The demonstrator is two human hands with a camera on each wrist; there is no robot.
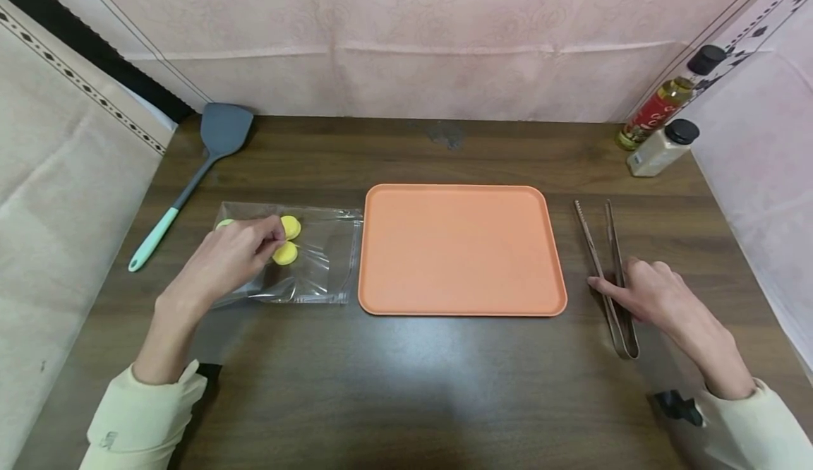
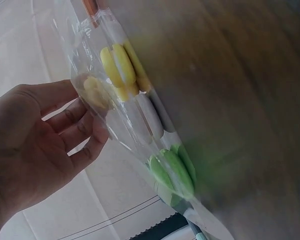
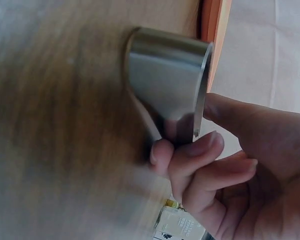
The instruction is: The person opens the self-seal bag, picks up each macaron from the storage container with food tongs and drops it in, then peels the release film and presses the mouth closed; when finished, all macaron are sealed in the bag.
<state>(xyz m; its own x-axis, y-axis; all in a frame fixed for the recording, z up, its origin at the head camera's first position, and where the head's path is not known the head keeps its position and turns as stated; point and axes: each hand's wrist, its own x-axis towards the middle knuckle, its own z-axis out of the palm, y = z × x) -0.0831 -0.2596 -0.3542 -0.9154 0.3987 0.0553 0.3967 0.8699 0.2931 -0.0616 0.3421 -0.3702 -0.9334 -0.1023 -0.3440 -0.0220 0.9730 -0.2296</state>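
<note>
My left hand point(image 1: 231, 255) is over a clear plastic bag point(image 1: 327, 251) on the table's left side, fingers and thumb pinching its film. Inside lie yellow round pieces point(image 1: 286, 252), which look like macarons; green ones point(image 2: 172, 170) show in the left wrist view. A pale yellow shape near the fingertips is blurred by the film. On the right, my right hand point(image 1: 657, 297) grips metal tongs point(image 1: 625, 332) between thumb and fingers. The tongs' arms stand apart and their bent end points toward me. Seen from the right wrist, the bend point(image 3: 165, 75) is close to the camera.
An orange tray point(image 1: 460, 251) lies between the hands. A spatula point(image 1: 190, 188) with a mint handle is at the back left. At the back right stand an oil bottle point(image 1: 657, 113) and a black-capped shaker point(image 1: 663, 149). Pale cloth point(image 1: 406, 39) hangs behind the table.
</note>
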